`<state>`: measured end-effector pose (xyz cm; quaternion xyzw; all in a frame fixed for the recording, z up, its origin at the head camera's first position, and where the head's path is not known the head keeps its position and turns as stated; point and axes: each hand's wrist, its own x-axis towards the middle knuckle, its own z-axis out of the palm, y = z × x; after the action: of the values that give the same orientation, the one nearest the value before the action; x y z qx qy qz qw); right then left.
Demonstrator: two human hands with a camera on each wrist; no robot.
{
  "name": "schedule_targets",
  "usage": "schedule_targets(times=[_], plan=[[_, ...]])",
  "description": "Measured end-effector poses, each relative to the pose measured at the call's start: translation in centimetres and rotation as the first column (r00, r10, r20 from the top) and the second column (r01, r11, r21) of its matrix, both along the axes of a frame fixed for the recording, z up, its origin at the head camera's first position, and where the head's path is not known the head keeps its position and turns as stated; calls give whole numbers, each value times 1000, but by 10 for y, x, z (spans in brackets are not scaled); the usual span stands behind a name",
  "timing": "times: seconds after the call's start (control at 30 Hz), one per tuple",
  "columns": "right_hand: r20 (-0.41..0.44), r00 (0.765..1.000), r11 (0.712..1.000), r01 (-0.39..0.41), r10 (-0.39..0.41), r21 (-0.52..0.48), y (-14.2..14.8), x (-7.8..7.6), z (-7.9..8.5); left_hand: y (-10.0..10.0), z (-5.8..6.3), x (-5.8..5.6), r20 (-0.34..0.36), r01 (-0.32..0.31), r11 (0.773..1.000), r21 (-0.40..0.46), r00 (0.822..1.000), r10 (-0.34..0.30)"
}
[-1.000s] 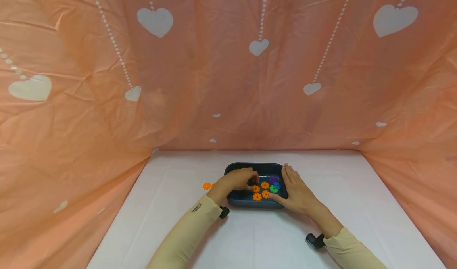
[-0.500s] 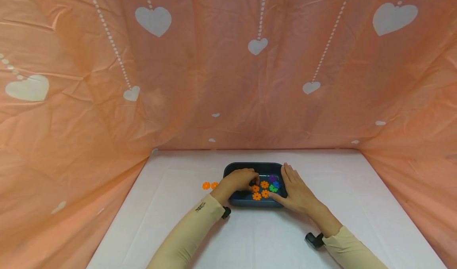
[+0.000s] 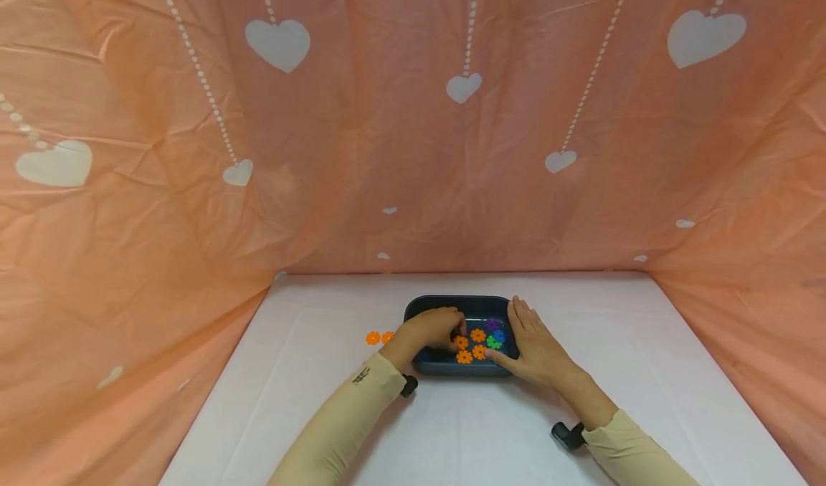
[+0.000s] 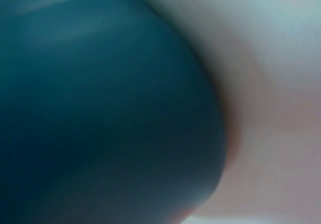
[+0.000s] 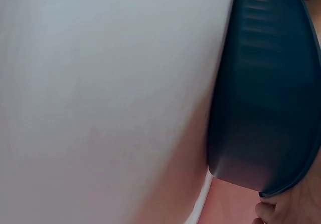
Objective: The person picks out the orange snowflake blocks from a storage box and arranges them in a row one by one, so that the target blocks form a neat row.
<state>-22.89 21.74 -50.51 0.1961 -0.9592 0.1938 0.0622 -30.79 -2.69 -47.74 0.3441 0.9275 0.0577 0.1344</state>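
Note:
A dark blue rectangular tray (image 3: 461, 370) stands on the white table. Inside it lie several small flower-shaped plastic pieces: orange ones (image 3: 478, 335), a green one (image 3: 493, 342), a blue one (image 3: 500, 335) and a purple one (image 3: 492, 324). My left hand (image 3: 434, 328) reaches over the left side into the tray, fingers bent down beside an orange piece (image 3: 461, 342); I cannot tell whether they pinch one. My right hand (image 3: 538, 350) rests along the right rim, fingers straight, thumb spread over the front right corner. The left wrist view shows the tray's outer wall (image 4: 110, 98), blurred.
Left of the tray, two orange flower pieces (image 3: 373, 337) lie on the table (image 3: 310, 335), one partly behind the left wrist. A peach cloth with white hearts (image 3: 400, 127) hangs behind and at both sides. Black wrist devices (image 3: 568, 436) sit at both cuffs.
The left hand shifts only slightly within the tray, its fingers staying by the same orange piece. The right hand keeps its place on the rim.

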Motion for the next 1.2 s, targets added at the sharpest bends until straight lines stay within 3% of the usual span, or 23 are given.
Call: schedule_targets(times=[0.37, 0.7, 1.2], plan=[[37, 999, 1000, 10, -10, 4, -1, -3, -3, -25, 13, -1, 17, -27, 986, 162, 1000, 25], [15, 1000, 1000, 9, -9, 3, -1, -2, -2, -55, 26, 5, 16, -66, 958, 281, 998, 64], [36, 999, 1000, 10, -9, -5, -2, -2, -3, -104, 29, 8, -9, -172, 925, 339, 982, 187]])
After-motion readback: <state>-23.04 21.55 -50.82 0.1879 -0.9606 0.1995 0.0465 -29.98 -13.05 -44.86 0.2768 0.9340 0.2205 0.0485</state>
